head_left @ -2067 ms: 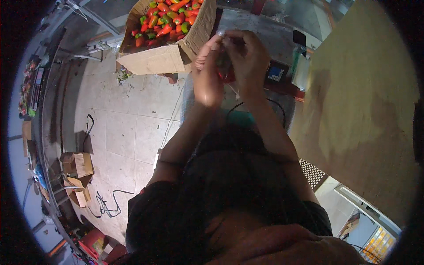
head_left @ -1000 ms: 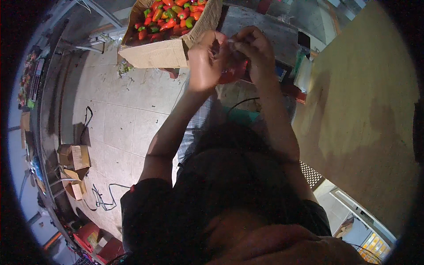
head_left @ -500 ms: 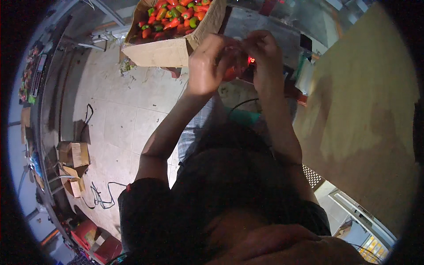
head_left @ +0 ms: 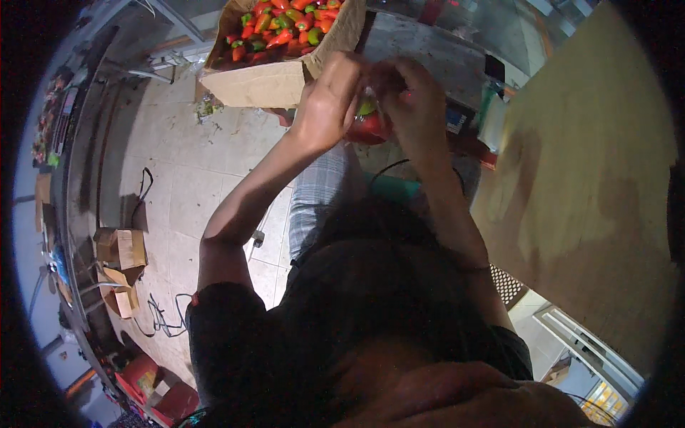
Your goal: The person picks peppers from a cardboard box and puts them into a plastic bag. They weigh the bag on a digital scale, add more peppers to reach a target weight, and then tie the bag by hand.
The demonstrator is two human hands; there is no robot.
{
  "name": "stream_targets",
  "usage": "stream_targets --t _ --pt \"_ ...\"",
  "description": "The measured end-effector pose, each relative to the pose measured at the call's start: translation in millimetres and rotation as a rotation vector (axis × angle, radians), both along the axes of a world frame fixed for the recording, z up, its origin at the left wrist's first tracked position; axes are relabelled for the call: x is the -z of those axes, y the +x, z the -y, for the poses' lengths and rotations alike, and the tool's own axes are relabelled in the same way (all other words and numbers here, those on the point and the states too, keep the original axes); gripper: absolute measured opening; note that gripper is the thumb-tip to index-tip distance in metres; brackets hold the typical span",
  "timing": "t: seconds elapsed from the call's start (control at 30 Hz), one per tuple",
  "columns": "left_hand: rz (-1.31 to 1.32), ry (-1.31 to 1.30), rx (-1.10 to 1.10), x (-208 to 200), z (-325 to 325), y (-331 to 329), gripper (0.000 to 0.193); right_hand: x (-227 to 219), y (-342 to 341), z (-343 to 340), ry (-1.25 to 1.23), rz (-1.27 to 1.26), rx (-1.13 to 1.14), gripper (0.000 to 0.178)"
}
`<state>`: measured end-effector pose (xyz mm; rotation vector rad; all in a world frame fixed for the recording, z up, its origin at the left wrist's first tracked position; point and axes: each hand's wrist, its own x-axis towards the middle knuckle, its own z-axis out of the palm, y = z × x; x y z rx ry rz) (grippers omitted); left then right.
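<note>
A clear plastic bag [head_left: 369,127] with red peppers and a bit of green in it hangs between my two hands. My left hand [head_left: 330,101] is closed on the gathered top of the bag from the left. From the right, my right hand [head_left: 412,96] pinches the same top part, its fingers bent and partly in shadow. Just beyond the left hand stands an open cardboard box [head_left: 257,85] filled with red, orange and green peppers [head_left: 285,30]. Behind the right hand lies a dark flat surface [head_left: 457,60], and a small red light glows beside the fingers.
A wooden board [head_left: 585,164] rises close on the right. Small cardboard boxes [head_left: 120,250], a black cable [head_left: 163,319] and a red container [head_left: 153,385] are on the left side of the tiled floor [head_left: 203,171]. A metal frame [head_left: 168,21] stands at the back left.
Both hands have shifted slightly left, and my left elbow has swung outward. The bag now shows more plainly below the hands. The red display digits are now mostly covered by the right hand.
</note>
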<state>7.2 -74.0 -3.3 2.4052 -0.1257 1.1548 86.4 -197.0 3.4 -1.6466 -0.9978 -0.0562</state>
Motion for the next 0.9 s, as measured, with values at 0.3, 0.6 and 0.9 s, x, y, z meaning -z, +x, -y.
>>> stream_targets --t 0.3,0.6,0.9 --pt "-0.108 -0.132 -0.075 -2.2 -4.0 -11.7 0.01 9.3 1.0 -6.7 -0.007 0.436 0.015 0.013" --pt "-0.399 0.002 0.086 -30.4 -18.2 -33.9 0.009 -4.8 -6.1 4.4 -0.158 0.48 -0.117 0.025" --pt "-0.388 -1.494 0.492 -12.8 -13.3 -33.3 0.02 23.5 -4.5 -5.0 -0.007 0.228 -0.14 0.022"
